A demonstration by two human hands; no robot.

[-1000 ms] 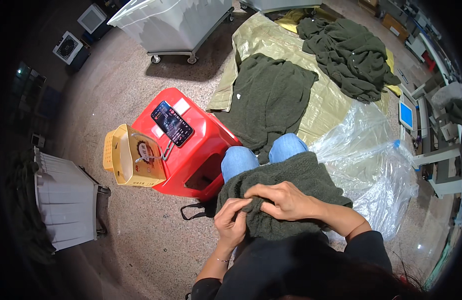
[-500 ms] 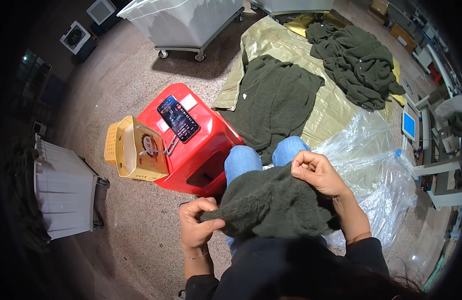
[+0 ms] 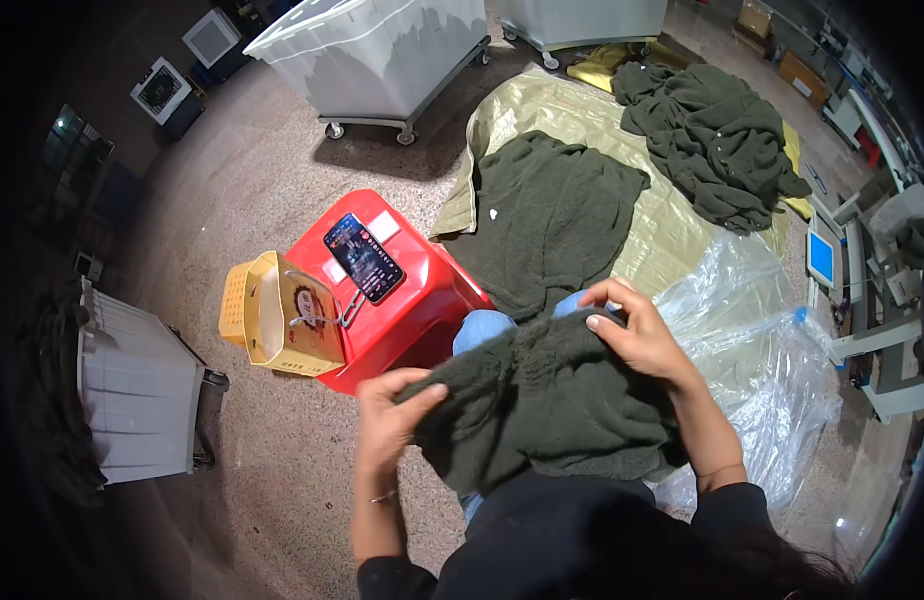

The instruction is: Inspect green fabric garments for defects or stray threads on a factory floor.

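My left hand [image 3: 394,415] pinches, right hand [image 3: 634,335] loosely grips fleece fabric [image 3: 582,405] by its edge | red plastic stool [image 3: 419,270] beyond left hand | floor [image 3: 282,455] spreads leftward

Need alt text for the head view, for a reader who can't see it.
A person's left hand grips one end of a dark green fleecy cloth, the right hand at its opposite edge. A phone lies on a red stool to the left; more green fabric lies on tan sheeting ahead.
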